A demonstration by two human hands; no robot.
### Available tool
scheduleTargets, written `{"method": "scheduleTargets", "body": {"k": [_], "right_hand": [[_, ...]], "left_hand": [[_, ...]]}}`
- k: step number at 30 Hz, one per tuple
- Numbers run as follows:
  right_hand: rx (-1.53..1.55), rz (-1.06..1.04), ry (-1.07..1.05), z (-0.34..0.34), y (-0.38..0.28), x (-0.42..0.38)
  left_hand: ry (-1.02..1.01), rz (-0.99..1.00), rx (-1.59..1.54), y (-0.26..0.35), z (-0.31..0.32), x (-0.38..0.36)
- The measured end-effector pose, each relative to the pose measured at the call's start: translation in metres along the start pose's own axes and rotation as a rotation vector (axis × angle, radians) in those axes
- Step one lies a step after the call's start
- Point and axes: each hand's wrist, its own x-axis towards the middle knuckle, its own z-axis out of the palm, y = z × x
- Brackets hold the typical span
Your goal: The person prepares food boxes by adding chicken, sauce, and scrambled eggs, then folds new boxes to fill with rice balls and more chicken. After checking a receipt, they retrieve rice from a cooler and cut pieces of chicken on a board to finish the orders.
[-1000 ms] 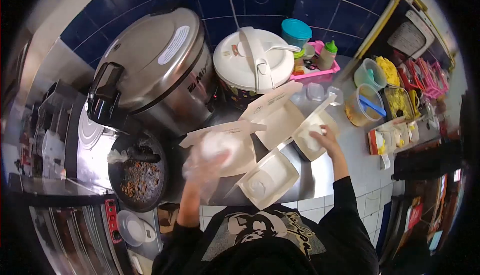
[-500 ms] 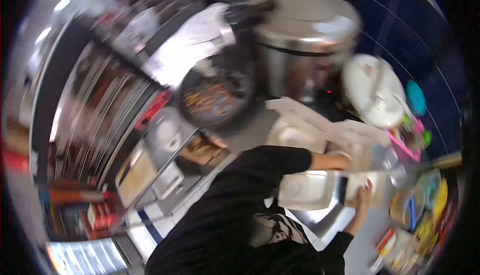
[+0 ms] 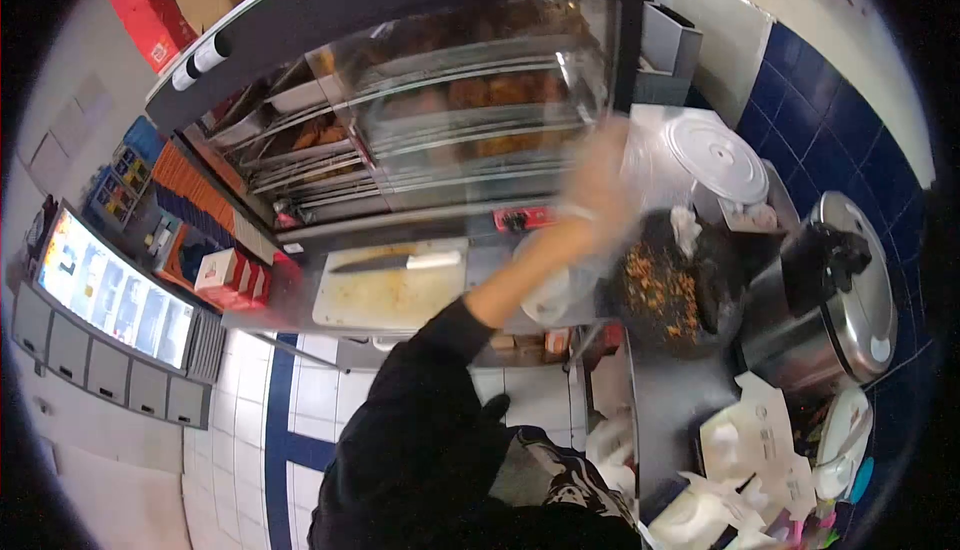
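Note:
My left hand (image 3: 605, 185) is raised in front of the right part of a glass-fronted food cabinet (image 3: 400, 25). Motion smears its fingers, so whether they hold anything cannot be made out. Browned food (image 3: 500, 92) sits on racks behind the glass. Just right of the hand is a round white lid (image 3: 717, 158). Below the hand lies a dark pan (image 3: 640, 335) with brown bits of food in it. My right hand is out of view.
A knife (image 3: 435, 260) lies on a white cutting board (image 3: 385, 300). Red boxes (image 3: 230, 280) stand at the counter's left end. At right are a large steel pot (image 3: 850, 325) and opened white food boxes (image 3: 735, 440). A lit display fridge (image 3: 115, 290) stands far left.
The view has swung left toward the cabinet. My left hand has moved from the white boxes to the cabinet front. My right hand, earlier at a white box, has left the view.

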Motion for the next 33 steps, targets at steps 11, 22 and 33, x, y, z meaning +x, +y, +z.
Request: {"method": "scheduleTargets", "body": {"k": [11, 22, 33], "right_hand": [[1.118, -0.011, -0.668, 0.259, -0.596, -0.102], [1.187, 0.266, -0.745, 0.251, -0.631, -0.114], [1.627, -0.141, -1.133, 0.139, -0.696, -0.152]], "left_hand": [[0.497, -0.066, 0.766, -0.247, -0.163, -0.038], [0.726, 0.116, 0.718, -0.312, -0.252, -0.071], [0.887, 0.152, 0.770, -0.364, -0.381, -0.123]]}}
